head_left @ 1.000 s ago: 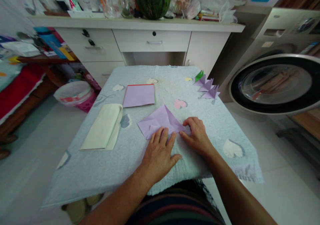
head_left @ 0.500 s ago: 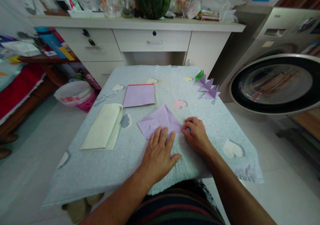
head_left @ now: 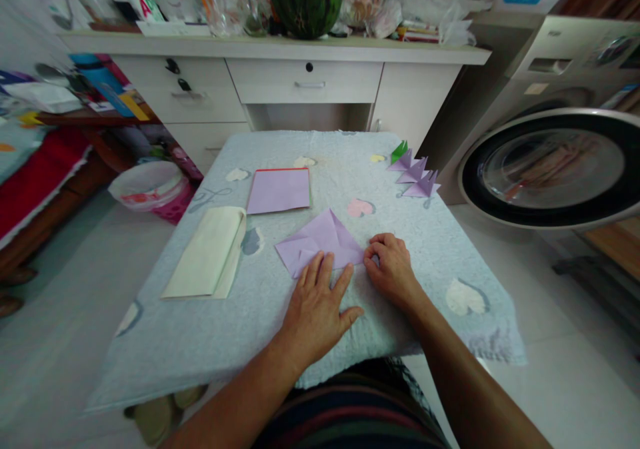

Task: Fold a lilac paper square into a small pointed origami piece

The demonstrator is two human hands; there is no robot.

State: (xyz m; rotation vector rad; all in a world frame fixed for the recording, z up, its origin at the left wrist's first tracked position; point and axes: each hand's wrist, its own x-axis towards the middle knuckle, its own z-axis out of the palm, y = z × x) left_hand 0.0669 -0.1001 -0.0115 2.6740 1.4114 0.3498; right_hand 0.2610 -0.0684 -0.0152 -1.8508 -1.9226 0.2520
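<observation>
A folded sheet of purple origami paper (head_left: 323,236) lies on the cloth-covered table in front of me, its top rising to a point. My left hand (head_left: 320,309) rests flat on its lower edge, fingers spread and thumb out to the right. At the paper's right corner, my right hand (head_left: 393,266) is closed, thumb and index finger pinching that tip. Beyond the left side of the sheet sits a stack of square purple paper (head_left: 279,191) with a red edge showing at the back. Folded purple pieces (head_left: 417,174) stand in a row at the far right, with a green piece (head_left: 399,151) behind them.
A folded pale-green cloth or paper (head_left: 205,256) lies at the table's left. Heart-patterned cloth (head_left: 265,336) covers the table. Behind it, a white cabinet (head_left: 300,79) carries a cut watermelon (head_left: 306,2). A washing machine (head_left: 550,162) with its door open is at right, a pink bin (head_left: 150,189) at left.
</observation>
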